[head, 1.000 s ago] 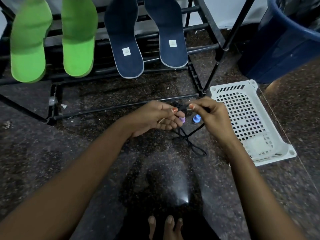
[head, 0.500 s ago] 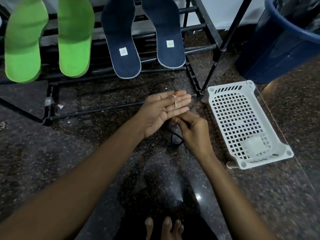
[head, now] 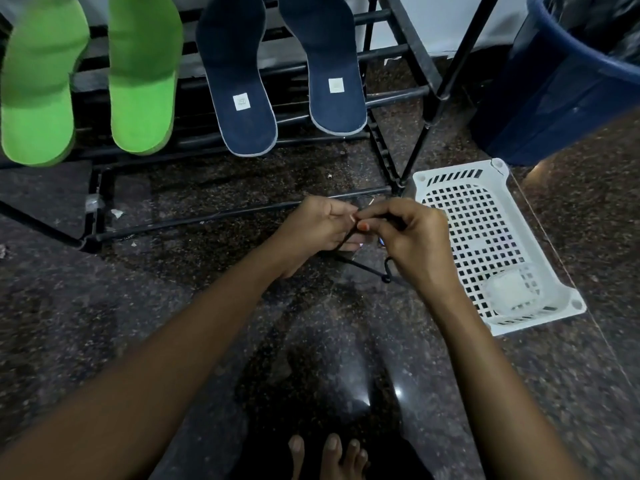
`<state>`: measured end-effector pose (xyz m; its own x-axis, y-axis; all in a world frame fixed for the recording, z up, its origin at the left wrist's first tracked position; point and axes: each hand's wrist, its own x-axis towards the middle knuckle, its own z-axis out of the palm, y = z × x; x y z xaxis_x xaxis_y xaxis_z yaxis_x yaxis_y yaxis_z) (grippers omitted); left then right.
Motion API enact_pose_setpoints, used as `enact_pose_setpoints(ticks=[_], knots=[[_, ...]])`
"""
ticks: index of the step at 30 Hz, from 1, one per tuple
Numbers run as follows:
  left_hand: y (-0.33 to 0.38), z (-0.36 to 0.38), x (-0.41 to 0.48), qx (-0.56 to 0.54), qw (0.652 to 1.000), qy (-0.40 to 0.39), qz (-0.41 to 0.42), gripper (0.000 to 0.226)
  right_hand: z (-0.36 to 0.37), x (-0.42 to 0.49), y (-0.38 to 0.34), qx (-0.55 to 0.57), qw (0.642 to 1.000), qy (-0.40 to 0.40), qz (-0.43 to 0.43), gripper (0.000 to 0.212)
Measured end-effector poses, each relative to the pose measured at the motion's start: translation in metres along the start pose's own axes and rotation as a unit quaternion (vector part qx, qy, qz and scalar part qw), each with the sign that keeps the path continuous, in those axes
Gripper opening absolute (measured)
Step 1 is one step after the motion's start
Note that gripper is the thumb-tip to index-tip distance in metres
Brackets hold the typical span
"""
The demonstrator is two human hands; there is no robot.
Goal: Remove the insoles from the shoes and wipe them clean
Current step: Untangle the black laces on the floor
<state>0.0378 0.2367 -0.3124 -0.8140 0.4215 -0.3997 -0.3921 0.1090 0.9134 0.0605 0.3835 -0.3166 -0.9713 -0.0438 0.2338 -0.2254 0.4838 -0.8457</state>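
Observation:
Two green insoles (head: 38,81) (head: 143,74) and two navy insoles (head: 239,77) (head: 334,67) lean on the bars of a black metal shoe rack (head: 398,51) at the top. Over the dark granite floor, in front of the rack, my left hand (head: 318,230) and my right hand (head: 412,233) meet fingertip to fingertip. Both pinch a thin black cord (head: 367,268) that loops down under my right hand. A small blue piece on the cord shows between the hands. No shoes are in view.
A white perforated plastic basket (head: 450,174) lies on the floor right of my hands, with a small clear container (head: 512,289) inside. A dark blue bin (head: 561,81) stands at the top right. My bare toes (head: 329,455) show at the bottom edge.
My left hand, palm up and open half a second ago, has closed on the cord. My right hand has risen from below it to meet it at the fingertips.

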Motion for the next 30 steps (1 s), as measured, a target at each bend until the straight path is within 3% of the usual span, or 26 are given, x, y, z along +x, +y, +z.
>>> enact_pose_setpoints(ticks=[8,14,18,22,26,30], knots=[[0.009,-0.005,-0.008,-0.077,0.992,-0.093,-0.027,0.025,-0.006,0.012,0.000,0.126,0.989,0.048,0.067,0.028],[0.014,-0.003,-0.013,-0.197,0.975,-0.098,-0.005,0.027,0.012,0.001,0.013,0.227,0.961,0.073,0.136,0.013],[0.013,-0.002,-0.008,-0.274,0.960,-0.050,0.033,0.025,0.035,-0.019,0.014,0.147,0.980,0.039,0.132,0.019],[0.007,0.000,-0.001,-0.275,0.960,0.000,0.046,0.023,0.044,-0.030,0.008,0.031,0.999,-0.017,0.038,0.020],[0.000,-0.001,0.002,-0.185,0.981,0.028,0.046,0.021,0.035,-0.030,0.007,-0.090,0.993,-0.062,-0.039,0.015],[-0.001,0.000,0.000,-0.060,0.997,0.021,0.036,0.019,0.018,-0.024,0.002,-0.131,0.988,-0.063,-0.060,0.016]])
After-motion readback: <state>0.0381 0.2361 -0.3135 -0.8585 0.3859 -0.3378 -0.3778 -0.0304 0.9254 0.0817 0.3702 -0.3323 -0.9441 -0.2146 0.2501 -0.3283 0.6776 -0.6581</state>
